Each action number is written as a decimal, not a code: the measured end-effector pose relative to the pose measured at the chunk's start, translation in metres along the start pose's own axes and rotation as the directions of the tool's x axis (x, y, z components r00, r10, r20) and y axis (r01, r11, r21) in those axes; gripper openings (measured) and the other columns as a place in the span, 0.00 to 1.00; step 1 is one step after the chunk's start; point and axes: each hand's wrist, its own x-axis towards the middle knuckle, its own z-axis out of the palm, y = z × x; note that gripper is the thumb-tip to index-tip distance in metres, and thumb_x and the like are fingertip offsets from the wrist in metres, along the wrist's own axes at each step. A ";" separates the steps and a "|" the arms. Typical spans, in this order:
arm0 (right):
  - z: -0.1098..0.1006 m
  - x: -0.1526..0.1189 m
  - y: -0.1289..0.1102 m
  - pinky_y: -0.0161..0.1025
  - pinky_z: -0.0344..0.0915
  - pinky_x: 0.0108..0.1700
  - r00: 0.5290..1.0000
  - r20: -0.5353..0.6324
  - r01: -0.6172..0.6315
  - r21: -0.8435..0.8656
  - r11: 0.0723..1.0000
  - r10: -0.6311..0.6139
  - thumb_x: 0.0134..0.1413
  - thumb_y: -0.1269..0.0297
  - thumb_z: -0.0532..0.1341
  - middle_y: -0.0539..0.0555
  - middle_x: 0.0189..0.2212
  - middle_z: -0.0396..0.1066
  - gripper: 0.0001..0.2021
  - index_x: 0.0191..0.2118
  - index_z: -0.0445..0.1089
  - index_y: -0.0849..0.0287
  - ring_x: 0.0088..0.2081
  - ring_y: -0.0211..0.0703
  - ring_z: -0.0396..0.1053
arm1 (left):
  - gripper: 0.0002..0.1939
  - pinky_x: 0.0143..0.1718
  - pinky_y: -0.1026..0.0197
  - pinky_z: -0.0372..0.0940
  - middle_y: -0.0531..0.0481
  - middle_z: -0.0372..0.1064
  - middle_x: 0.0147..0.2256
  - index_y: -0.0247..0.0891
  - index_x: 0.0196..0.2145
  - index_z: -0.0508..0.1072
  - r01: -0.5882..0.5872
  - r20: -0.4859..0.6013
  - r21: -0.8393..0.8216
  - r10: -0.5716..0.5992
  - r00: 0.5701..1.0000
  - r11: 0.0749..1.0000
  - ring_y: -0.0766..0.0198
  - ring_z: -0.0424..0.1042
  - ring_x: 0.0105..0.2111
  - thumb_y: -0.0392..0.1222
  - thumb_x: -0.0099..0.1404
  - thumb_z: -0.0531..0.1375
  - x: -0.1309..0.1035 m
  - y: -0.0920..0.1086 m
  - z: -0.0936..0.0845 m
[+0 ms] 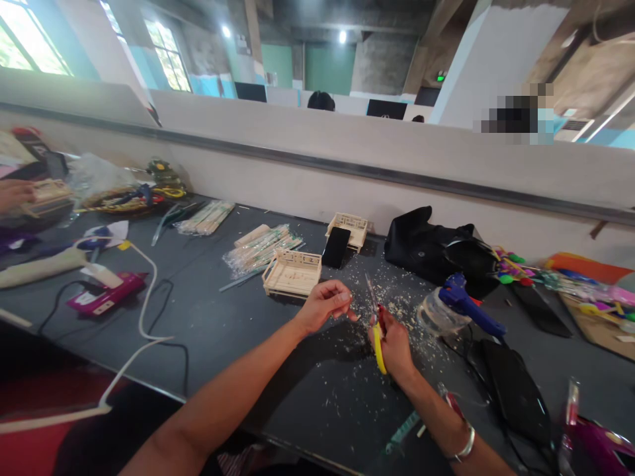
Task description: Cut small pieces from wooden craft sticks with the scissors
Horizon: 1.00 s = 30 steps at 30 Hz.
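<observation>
My right hand (393, 342) is wrapped round a pair of scissors (380, 350) with yellow handles, its blades pointing up and away over the table. My left hand (326, 305) is closed just left of the scissors, fingers curled and fingertips toward the blades. A tiny pale bit shows at its fingertips, too small to name. Behind my left hand stands a small wooden stick model (294, 272), like a little bench with railings. A second similar model (354, 225) sits farther back, with a black phone (336, 247) leaning against it. Pale wood chips (397, 294) are scattered around the scissors.
Bagged wooden sticks (262, 246) lie behind the nearer model. To the right are a black bag (431, 244), a blue glue gun (469, 305) on a clear container, and a black pouch (516, 390). A purple power strip (106, 294) and white cable lie left. Another person's hand (14, 195) shows far left.
</observation>
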 end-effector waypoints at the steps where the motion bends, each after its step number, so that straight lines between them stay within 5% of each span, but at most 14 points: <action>1: -0.001 -0.001 -0.002 0.34 0.59 0.26 1.000 0.014 0.009 -0.019 1.000 -0.009 0.40 0.64 0.53 0.51 0.21 0.69 0.09 0.31 0.65 0.57 0.23 0.41 0.65 | 0.17 0.24 0.62 0.68 0.60 0.60 0.15 0.34 0.23 0.66 -0.008 -0.009 0.011 0.008 1.000 1.000 0.76 0.55 0.14 0.49 0.50 0.68 0.000 0.000 0.000; 8: -0.002 -0.005 -0.012 0.33 0.56 0.27 0.990 0.129 0.075 -0.214 0.974 -0.048 0.40 0.69 0.54 0.51 0.24 0.71 0.12 0.36 0.64 0.57 0.25 0.41 0.68 | 0.19 0.16 0.70 0.50 0.54 0.67 0.18 0.33 0.24 0.66 0.008 -0.001 0.073 -0.008 1.000 0.997 0.68 0.69 0.19 0.51 0.49 0.68 0.000 -0.006 0.000; 16: -0.006 -0.002 -0.020 0.33 0.53 0.29 0.975 0.220 0.046 -0.369 0.928 0.039 0.43 0.72 0.57 0.52 0.28 0.72 0.10 0.36 0.63 0.58 0.28 0.41 0.68 | 0.18 0.16 0.69 0.50 0.52 0.71 0.20 0.34 0.26 0.68 -0.068 0.029 0.079 0.066 0.997 0.995 0.69 0.69 0.18 0.51 0.50 0.67 0.002 -0.006 -0.003; 30: -0.007 0.000 -0.026 0.33 0.55 0.32 0.955 0.284 0.029 -0.369 0.929 0.083 0.44 0.72 0.57 0.54 0.31 0.72 0.09 0.36 0.63 0.59 0.32 0.43 0.70 | 0.20 0.17 0.69 0.52 0.52 0.68 0.19 0.34 0.25 0.68 -0.036 0.019 0.149 0.034 0.999 0.988 0.71 0.64 0.17 0.55 0.50 0.66 0.000 -0.008 -0.012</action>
